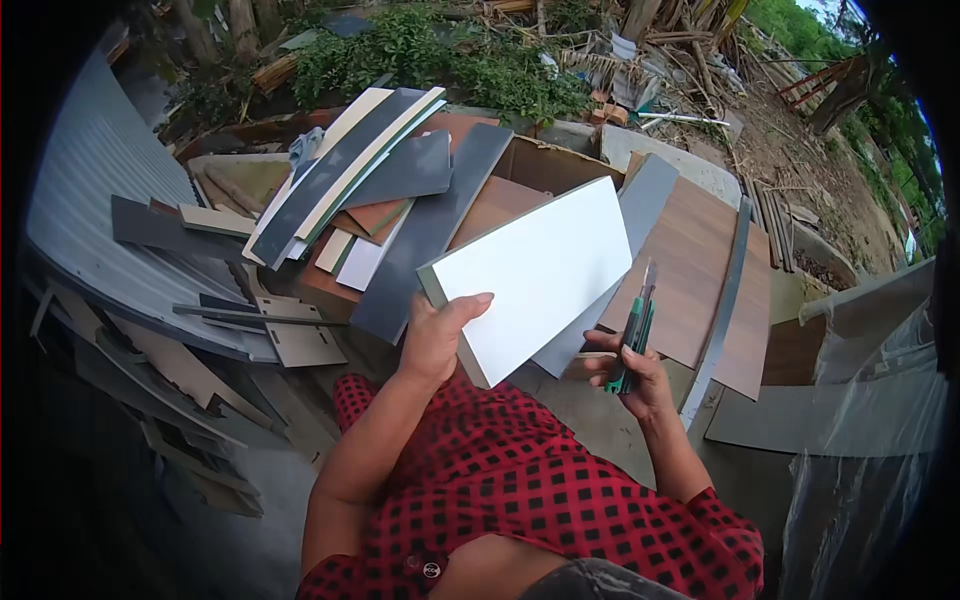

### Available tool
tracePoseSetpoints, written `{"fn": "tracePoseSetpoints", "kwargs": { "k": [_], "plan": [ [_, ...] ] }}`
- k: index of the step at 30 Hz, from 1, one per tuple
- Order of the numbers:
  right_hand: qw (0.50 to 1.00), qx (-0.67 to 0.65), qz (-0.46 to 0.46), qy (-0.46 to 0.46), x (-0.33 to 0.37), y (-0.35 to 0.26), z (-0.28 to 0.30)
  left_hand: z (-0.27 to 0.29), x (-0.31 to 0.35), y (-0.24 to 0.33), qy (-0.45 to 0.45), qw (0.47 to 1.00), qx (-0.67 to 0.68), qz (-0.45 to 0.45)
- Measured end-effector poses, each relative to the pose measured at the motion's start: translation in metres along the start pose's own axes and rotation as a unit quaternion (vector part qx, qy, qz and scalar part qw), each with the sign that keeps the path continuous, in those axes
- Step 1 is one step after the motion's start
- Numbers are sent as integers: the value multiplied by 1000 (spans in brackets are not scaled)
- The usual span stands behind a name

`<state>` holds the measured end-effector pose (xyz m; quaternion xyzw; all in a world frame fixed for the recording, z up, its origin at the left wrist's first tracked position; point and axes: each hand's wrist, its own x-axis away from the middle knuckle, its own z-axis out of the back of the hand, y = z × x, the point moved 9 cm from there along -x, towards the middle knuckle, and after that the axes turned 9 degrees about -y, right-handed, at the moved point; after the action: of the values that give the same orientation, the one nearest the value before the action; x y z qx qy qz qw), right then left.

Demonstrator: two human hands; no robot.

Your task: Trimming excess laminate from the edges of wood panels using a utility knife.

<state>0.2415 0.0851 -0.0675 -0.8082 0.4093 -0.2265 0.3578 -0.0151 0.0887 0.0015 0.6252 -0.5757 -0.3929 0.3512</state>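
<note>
A white rectangular board (545,275) with a greenish cut edge is held up at a tilt in front of me. My left hand (435,338) grips its near left end, thumb on the white face and the other fingers mostly hidden behind. To the right of the board, my right hand (645,382) is closed around a green and black utility knife (636,340). The knife points upward with its blade out, apart from the board. Below the board, a grey panel (580,338) shows partly.
Stacked dark and cream strips (345,170) and a long dark board (425,235) lie to the left. Wood-grain panels (685,270) with a narrow bar (728,290) across them lie right. Corrugated metal (110,200) stands far left, clear plastic sheeting (860,400) far right.
</note>
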Motion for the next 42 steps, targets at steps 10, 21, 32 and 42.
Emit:
{"fn": "tracePoseSetpoints", "kwargs": {
  "k": [10, 21, 32, 42],
  "plan": [
    [978, 198, -25, 66, -32, 2, -19, 50, -3, 72, 34, 954, -286, -85],
    [758, 604, 234, -71, -65, -55, -138, 54, 3, 57, -1, 929, -367, -52],
    [622, 721, 274, -131, -77, -36, -192, 53, 8, 58, -14, 912, -405, -71],
    [578, 781, 236, 10, -132, -50, -116, 69, 13, 47, -12, 927, -374, -27]
  ]
}}
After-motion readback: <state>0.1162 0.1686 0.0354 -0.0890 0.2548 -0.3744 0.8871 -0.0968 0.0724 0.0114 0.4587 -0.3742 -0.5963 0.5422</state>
